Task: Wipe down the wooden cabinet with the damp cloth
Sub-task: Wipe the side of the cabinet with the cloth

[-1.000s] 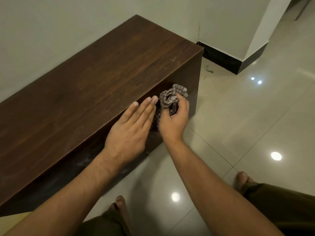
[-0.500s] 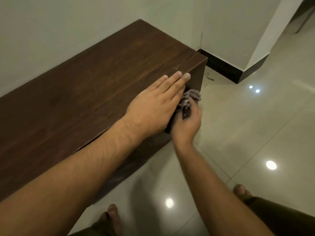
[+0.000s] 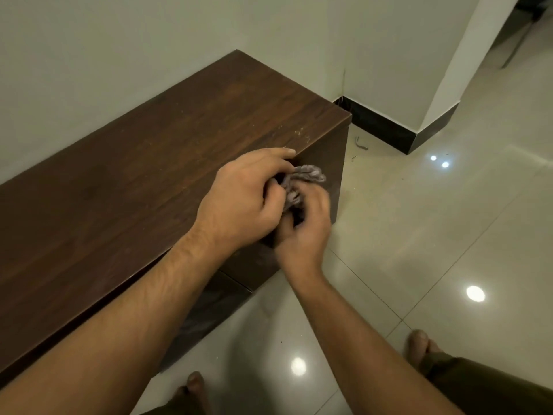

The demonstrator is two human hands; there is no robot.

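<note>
Cloth (image 3: pixel 308 175) held by left hand (image 3: pixel 242 205), right hand (image 3: pixel 305 235), at cabinet (image 3: pixel 149 175) front.

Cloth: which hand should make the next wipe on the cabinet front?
Likely right: right hand grips the bunched cloth at the cabinet front; left hand curls at the top edge, grip unclear.

The low wooden cabinet (image 3: pixel 149 175) is dark brown, its top flecked with pale specks. A grey cloth (image 3: pixel 309 172) is bunched against its front, near the right end.
</note>
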